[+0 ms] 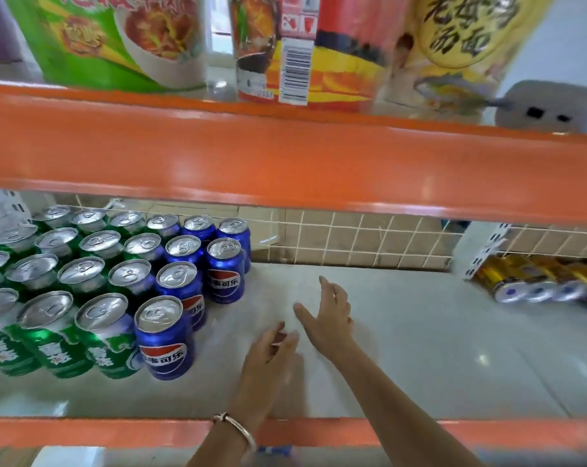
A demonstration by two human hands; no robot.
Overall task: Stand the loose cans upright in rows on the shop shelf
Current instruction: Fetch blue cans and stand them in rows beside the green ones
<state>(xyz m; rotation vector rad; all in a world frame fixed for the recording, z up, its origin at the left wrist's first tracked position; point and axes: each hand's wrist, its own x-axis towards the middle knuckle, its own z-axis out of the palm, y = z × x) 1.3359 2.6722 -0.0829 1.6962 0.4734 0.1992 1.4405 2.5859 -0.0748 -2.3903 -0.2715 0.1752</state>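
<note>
A: Two hands over the shelf (453, 348). Is either gripping anything?

B: No. The left hand (271, 358) has loosely bent fingers and holds nothing. The right hand (332, 315), just beside it, has its fingers spread and straight.

A: And the cans?

B: Green cans (59, 332) and blue cans (165, 342) stand upright in rows at the left. Gold cans (534, 281) lie on their sides far right, well apart from both hands.

1. Green noodle tub (100, 38), top left, with a bowl pictured on its label.
2. Red and orange noodle tub (339, 62), centre, barcode facing forward.
3. Yellow noodle tub (460, 45), just right of the red one, with black characters.
4. White plastic box (548, 106), far right, with two dark square openings.
5. Wire mesh panel (352, 237) at the back, brown tiles visible through it.
6. White perforated upright (484, 251), tilted, right of the mesh.
</note>
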